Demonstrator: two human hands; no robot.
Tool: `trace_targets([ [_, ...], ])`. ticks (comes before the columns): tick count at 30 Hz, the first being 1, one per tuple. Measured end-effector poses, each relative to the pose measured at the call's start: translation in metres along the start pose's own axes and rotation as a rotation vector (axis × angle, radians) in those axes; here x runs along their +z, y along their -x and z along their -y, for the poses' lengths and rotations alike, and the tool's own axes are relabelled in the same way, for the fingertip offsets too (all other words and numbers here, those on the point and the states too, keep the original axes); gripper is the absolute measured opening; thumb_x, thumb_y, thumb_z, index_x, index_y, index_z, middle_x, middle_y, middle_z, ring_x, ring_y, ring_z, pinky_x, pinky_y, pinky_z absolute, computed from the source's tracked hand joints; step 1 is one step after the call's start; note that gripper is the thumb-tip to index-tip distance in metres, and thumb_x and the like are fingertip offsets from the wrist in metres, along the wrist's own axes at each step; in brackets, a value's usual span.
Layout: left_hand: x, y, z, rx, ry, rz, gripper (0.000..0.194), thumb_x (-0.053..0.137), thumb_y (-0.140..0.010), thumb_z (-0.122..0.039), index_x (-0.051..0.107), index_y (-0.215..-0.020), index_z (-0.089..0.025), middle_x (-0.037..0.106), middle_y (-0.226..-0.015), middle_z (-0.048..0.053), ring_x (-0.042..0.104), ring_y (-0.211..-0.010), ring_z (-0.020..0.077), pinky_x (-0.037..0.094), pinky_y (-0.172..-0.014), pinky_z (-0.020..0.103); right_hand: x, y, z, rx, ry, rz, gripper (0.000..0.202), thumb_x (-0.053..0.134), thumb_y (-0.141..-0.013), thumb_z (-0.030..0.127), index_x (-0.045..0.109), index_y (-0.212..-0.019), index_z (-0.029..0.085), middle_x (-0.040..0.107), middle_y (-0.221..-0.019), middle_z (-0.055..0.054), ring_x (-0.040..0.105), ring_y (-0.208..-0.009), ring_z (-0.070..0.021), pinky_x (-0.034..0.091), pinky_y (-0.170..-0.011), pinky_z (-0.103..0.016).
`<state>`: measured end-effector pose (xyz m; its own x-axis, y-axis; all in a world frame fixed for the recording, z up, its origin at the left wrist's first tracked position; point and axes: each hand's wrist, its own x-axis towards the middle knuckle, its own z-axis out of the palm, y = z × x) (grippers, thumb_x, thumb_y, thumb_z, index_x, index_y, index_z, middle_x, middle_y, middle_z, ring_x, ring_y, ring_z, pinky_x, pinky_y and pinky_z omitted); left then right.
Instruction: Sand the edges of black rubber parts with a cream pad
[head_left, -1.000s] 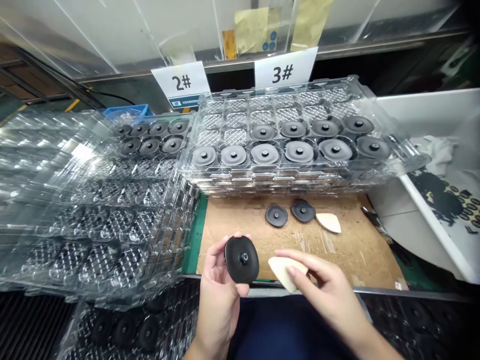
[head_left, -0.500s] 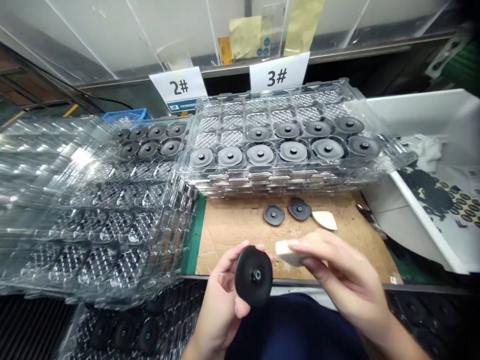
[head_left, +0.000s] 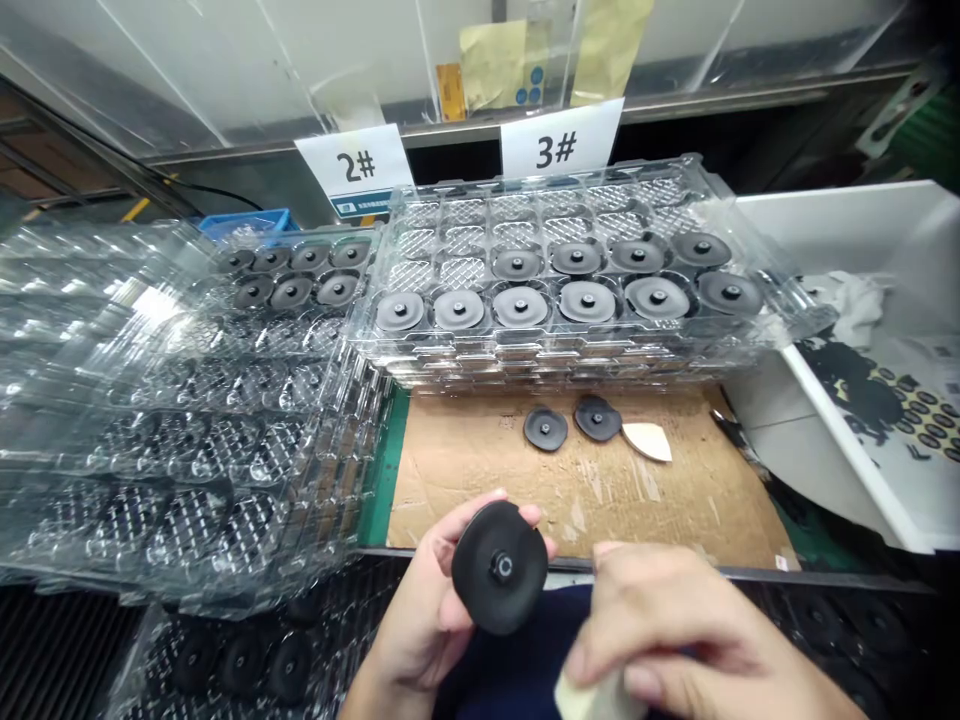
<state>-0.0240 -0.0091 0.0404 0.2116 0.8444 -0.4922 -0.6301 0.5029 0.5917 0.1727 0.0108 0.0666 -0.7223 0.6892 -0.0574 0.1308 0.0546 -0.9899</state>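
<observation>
My left hand [head_left: 431, 600] grips a round black disc [head_left: 487, 600] by its edge, with the disc's small central stud facing me. Low at the right, my right hand [head_left: 667, 620] pinches a cream-white block [head_left: 592, 700], perhaps a sponge, partly cut off by the frame's bottom edge. The block is apart from the disc. Beyond the hands, on a sheet of brown cardboard [head_left: 480, 480], lie two similar black discs, one on the left [head_left: 545, 429] and one on the right [head_left: 598, 418]. A pale, pointed flat piece [head_left: 647, 441] touches or nearly touches the right one.
Behind the cardboard stands a stack of clear plastic trays [head_left: 540, 345], its top one partly filled with black discs. More clear trays [head_left: 187, 480] are piled at the left. A white bin [head_left: 840, 440] with small parts and a cloth sits at the right. Paper signs hang behind.
My right hand has moved down towards me with the white block, away from the disc. The disc in my left hand has tilted to face me more and shifted slightly left.
</observation>
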Motion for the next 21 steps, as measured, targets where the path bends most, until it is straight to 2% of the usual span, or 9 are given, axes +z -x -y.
trace_targets([
  [2,0.003,-0.001,0.000,-0.004,-0.007,-0.013,0.063,0.082,-0.037,-0.042,0.067,-0.096,-0.025,0.070,-0.098,0.006,0.066,-0.087,0.0278,0.049,-0.080,0.037,0.001,0.003,-0.010,0.053,-0.030,-0.149,0.018,0.052,-0.086,0.032,0.066,-0.097,0.029,0.064,-0.076,0.000,0.058,-0.069,-0.0143,0.043,-0.064,-0.026],
  [4,0.006,-0.001,-0.001,-0.001,-0.004,-0.023,0.062,0.082,-0.038,-0.041,0.067,-0.095,-0.025,0.071,-0.097,0.006,0.066,-0.086,0.0278,0.049,-0.078,0.036,0.002,0.003,-0.019,0.068,-0.034,-0.245,0.019,0.051,-0.086,0.033,0.066,-0.097,0.029,0.063,-0.078,-0.001,0.057,-0.069,-0.0152,0.042,-0.061,-0.026],
  [9,0.011,-0.001,-0.005,0.013,-0.001,-0.028,0.059,0.082,-0.039,-0.040,0.068,-0.094,-0.026,0.072,-0.094,0.005,0.066,-0.085,0.0235,0.049,-0.076,0.030,0.003,0.000,-0.025,0.110,0.029,-0.298,0.019,0.052,-0.086,0.028,0.065,-0.100,0.029,0.063,-0.081,-0.002,0.057,-0.071,-0.0155,0.042,-0.061,-0.026],
  [12,0.007,-0.002,-0.002,0.019,-0.015,-0.022,0.060,0.082,-0.039,-0.041,0.067,-0.096,-0.026,0.071,-0.096,0.005,0.065,-0.087,0.0215,0.048,-0.076,0.027,0.004,0.001,-0.023,0.122,0.052,-0.338,0.020,0.051,-0.086,0.025,0.064,-0.100,0.029,0.064,-0.083,-0.001,0.059,-0.073,-0.0153,0.043,-0.062,-0.025],
  [15,-0.002,-0.006,0.004,0.026,-0.021,0.005,0.062,0.081,-0.040,-0.043,0.067,-0.098,-0.025,0.070,-0.100,0.006,0.063,-0.090,0.0215,0.047,-0.078,0.027,0.006,-0.004,-0.019,0.039,0.113,-0.403,0.024,0.052,-0.085,0.019,0.061,-0.105,0.031,0.064,-0.087,0.001,0.059,-0.074,-0.0137,0.045,-0.062,-0.023],
  [17,-0.009,-0.010,0.009,0.016,-0.021,0.046,0.065,0.082,-0.037,-0.044,0.068,-0.097,-0.024,0.070,-0.099,0.007,0.063,-0.089,0.0233,0.047,-0.078,0.029,0.010,-0.013,-0.017,-0.088,0.220,-0.402,0.032,0.052,-0.084,0.013,0.057,-0.111,0.031,0.064,-0.093,0.001,0.059,-0.078,-0.0135,0.046,-0.068,-0.024],
  [19,-0.015,-0.014,0.012,0.003,-0.025,0.054,0.069,0.083,-0.033,-0.043,0.068,-0.097,-0.023,0.070,-0.101,0.008,0.063,-0.091,0.0254,0.046,-0.081,0.031,0.016,-0.024,-0.017,-0.224,0.384,-0.400,0.040,0.050,-0.083,0.008,0.053,-0.118,0.027,0.064,-0.097,-0.002,0.058,-0.081,-0.0153,0.045,-0.072,-0.028],
  [21,-0.020,-0.018,0.013,-0.008,-0.023,0.010,0.070,0.084,-0.035,-0.040,0.066,-0.101,-0.023,0.068,-0.106,0.008,0.060,-0.096,0.0255,0.045,-0.084,0.030,0.022,-0.032,-0.018,-0.266,0.504,-0.443,0.040,0.049,-0.082,0.007,0.052,-0.119,0.020,0.065,-0.092,-0.006,0.058,-0.078,-0.0170,0.044,-0.070,-0.031],
])
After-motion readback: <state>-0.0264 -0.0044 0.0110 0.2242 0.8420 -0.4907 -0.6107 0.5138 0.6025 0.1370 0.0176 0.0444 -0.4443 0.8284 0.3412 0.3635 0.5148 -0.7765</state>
